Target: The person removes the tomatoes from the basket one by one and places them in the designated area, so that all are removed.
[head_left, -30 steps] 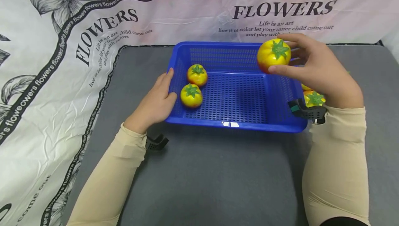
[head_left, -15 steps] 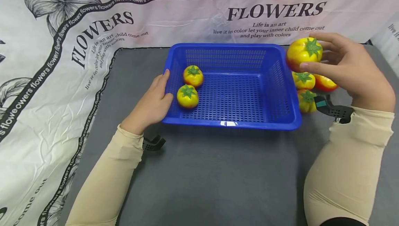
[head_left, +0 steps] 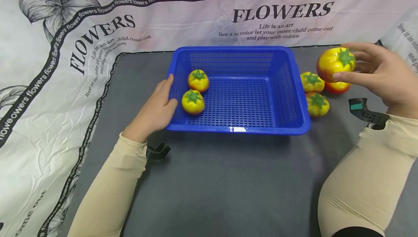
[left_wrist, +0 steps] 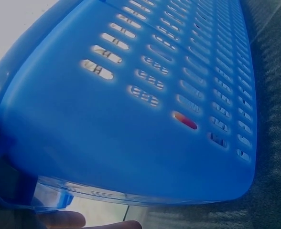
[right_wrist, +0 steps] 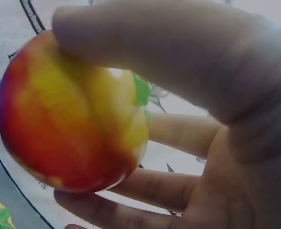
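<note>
Head view shows a big white sheet with black flowers and letters [head_left: 183,23] behind and to the left of a flat grey table top [head_left: 222,182]. On the table sits a long blue plastic basket with little holes [head_left: 209,129], running side to side. The left hand [head_left: 150,110] rests on its left end, fingers fairly straight. The right hand [head_left: 383,72] is out past the other end, pinching a shiny, round, yellow and red tomato with a green star leaf [head_left: 330,66] between thumb and fingers. That tomato has no long side; the basket lies to its left, and the basket's right wall stands between it and the inside. Two tomatoes like it sit inside by the left wall, one behind [head_left: 198,81] and one in front [head_left: 193,102]. Outside, near the right wall, are a yellow back tomato [head_left: 311,83], a yellow front tomato [head_left: 317,105] and a redder tomato [head_left: 337,88]; I can't tell if the redder one touches the held one
</note>
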Demonstrator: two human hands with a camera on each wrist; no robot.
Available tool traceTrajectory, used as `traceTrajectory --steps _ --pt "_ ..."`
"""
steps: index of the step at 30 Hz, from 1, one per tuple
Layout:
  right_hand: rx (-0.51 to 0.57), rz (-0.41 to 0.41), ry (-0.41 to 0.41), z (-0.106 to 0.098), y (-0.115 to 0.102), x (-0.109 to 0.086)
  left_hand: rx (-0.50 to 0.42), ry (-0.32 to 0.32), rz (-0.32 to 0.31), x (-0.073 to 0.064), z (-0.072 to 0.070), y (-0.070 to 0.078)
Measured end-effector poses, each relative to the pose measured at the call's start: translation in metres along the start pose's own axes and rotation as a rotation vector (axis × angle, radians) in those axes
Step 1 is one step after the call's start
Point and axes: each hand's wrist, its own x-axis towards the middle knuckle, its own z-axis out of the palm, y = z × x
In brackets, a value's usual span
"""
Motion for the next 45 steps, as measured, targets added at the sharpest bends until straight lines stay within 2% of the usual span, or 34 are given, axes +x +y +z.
traceTrajectory --steps 6,17,25,29,36,45 --pt "-0.007 0.028 -0.088 0.0 0.014 -0.006 0.004 -0.018 -0.014 -0.003 0.002 -0.003" --pt "-0.059 0.093 -0.044 -0.009 0.047 -0.018 0.002 -0.025 -0.01 -0.001 0.005 0.001" --pt "-0.053 0.148 -0.06 -0.019 0.068 -0.018 0.0 -0.018 -0.003 0.0 0.004 0.001" --pt "-0.07 0.192 -0.095 -0.022 0.074 -0.02 -0.007 -0.017 -0.002 0.0 0.003 0.002" --pt "-0.033 0.231 -0.195 -0.024 0.082 -0.02 -0.007 -0.018 -0.004 0.001 0.003 0.003" --pt "-0.115 0.266 -0.264 -0.028 0.091 -0.012 -0.01 -0.012 -0.022 -0.001 0.0 0.004"
